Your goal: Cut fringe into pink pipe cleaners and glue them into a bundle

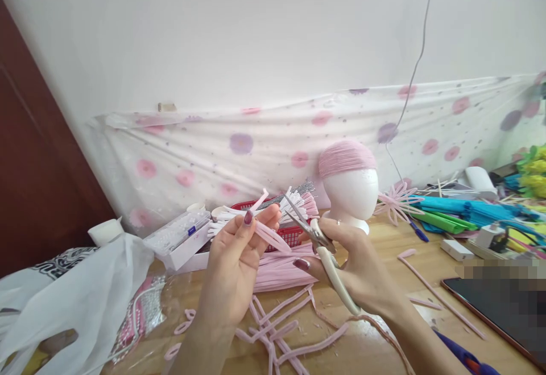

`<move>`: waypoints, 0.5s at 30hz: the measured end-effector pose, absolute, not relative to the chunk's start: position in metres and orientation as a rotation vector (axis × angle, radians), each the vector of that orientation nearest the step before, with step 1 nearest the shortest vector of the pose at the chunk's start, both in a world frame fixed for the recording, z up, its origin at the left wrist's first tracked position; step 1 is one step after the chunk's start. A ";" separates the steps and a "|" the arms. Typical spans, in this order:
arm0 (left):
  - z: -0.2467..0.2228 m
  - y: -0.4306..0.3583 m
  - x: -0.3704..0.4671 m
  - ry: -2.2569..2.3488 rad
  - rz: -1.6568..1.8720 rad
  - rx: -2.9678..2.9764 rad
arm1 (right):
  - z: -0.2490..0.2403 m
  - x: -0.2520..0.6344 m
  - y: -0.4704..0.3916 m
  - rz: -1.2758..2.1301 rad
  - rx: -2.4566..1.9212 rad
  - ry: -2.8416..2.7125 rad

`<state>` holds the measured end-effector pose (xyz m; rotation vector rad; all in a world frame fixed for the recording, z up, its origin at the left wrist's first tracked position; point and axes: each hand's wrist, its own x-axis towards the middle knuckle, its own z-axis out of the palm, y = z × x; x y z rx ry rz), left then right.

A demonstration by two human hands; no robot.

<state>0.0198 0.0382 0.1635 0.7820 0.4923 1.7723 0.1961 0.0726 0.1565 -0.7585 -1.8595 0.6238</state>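
The left hand [239, 252] showed part of its palm, its thumb [242, 233] pinching against the finger behind it, the other fingers [269, 214] loosely bent beyond that pinch. Its forearm [200, 341] sloped down below. The right hand [356, 250] was curled in a grip beside it, thumb [307, 267] stretched toward the left hand, the right forearm [407, 318] slanting down and rightward from the grip.
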 end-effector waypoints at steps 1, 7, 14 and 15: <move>0.164 0.036 0.019 0.489 1.773 0.795 | 0.156 0.196 0.073 0.691 -0.732 -1.836; 0.165 0.028 0.021 0.507 1.734 0.891 | 0.153 0.192 0.067 1.251 -0.465 -1.542; 0.159 0.033 0.029 0.617 1.616 0.963 | 0.153 0.182 0.058 1.409 -0.575 -1.433; 0.158 0.034 0.030 0.623 1.596 0.976 | 0.153 0.181 0.059 1.394 -0.618 -1.415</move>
